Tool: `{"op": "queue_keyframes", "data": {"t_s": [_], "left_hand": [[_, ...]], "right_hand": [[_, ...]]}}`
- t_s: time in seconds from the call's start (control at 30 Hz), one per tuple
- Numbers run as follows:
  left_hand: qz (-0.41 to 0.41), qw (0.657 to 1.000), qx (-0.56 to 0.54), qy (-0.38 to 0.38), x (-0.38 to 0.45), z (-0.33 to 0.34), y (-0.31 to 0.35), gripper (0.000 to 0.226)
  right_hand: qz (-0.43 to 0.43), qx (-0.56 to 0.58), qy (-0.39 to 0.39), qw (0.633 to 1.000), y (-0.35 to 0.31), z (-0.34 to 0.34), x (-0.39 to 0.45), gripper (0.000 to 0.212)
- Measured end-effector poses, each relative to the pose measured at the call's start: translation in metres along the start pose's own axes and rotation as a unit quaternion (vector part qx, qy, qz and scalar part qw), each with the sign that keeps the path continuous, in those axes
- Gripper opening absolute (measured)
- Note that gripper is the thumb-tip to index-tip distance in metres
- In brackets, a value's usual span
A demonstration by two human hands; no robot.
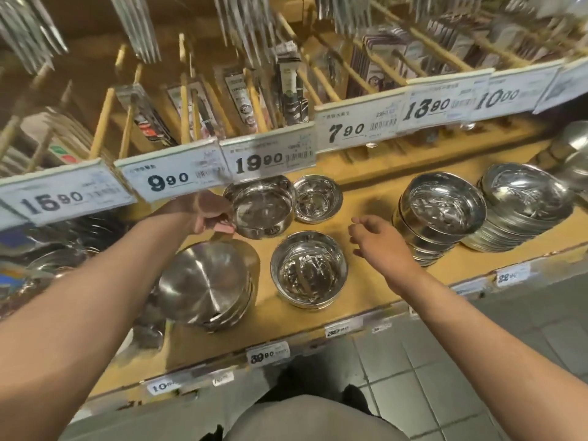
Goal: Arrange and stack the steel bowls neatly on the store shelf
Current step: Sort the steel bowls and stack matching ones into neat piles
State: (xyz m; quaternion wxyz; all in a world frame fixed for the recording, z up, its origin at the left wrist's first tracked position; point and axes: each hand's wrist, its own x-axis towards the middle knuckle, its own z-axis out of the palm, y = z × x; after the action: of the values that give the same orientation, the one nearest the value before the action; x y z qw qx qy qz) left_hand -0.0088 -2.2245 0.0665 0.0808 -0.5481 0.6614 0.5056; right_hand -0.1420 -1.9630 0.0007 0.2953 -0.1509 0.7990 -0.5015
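The left hand [211, 218] grips the near-left rim of a steel bowl [261, 207] at the back of the wooden shelf [366, 288], just beside a smaller bowl [316, 198]. The right hand [377, 241] hovers open and empty, between the front bowl [308, 270] and a bowl stack [437, 214]. Price tags [178, 179] cut off the gripped bowl's far rim.

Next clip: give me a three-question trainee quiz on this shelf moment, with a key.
1. True or false: the right hand is gripping a bowl.
2. Which hand holds the rim of the back bowl? A) left B) right C) neither
3. Fill in: the price tag directly above that bowl reads ____.

Key: 1. False, it hovers open above the shelf, touching nothing. 2. A, the left hand pinches its near-left rim. 3. 19.90.
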Motion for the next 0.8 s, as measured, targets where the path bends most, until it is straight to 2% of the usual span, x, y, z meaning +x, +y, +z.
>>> {"op": "queue_keyframes", "data": {"t_s": [0.1, 0.17, 0.27, 0.43, 0.57, 0.8], "left_hand": [[0.014, 1.000, -0.002, -0.014, -0.016, 0.006, -0.001, 0.026], [0.011, 0.999, 0.016, -0.031, -0.025, 0.012, -0.005, 0.024], [0.029, 0.996, -0.080, 0.007, -0.041, 0.029, -0.009, 0.011], [-0.005, 0.994, -0.105, -0.040, -0.081, 0.055, -0.019, 0.009], [-0.011, 0.992, -0.124, -0.019, -0.097, 0.069, -0.033, 0.014], [0.032, 0.980, -0.195, 0.033, -0.095, 0.081, -0.054, 0.011]], "right_hand": [[-0.017, 0.002, -0.019, 1.000, -0.006, -0.009, -0.004, 0.036], [-0.027, 0.013, -0.033, 0.999, -0.010, -0.015, -0.007, 0.021], [-0.034, 0.039, -0.064, 0.997, -0.017, -0.021, -0.011, 0.015], [-0.038, 0.079, -0.139, 0.986, -0.023, -0.016, -0.015, 0.029], [-0.018, 0.087, -0.157, 0.984, -0.017, -0.015, -0.015, 0.047], [-0.015, 0.061, -0.180, 0.982, -0.020, -0.013, -0.009, 0.046]]}}
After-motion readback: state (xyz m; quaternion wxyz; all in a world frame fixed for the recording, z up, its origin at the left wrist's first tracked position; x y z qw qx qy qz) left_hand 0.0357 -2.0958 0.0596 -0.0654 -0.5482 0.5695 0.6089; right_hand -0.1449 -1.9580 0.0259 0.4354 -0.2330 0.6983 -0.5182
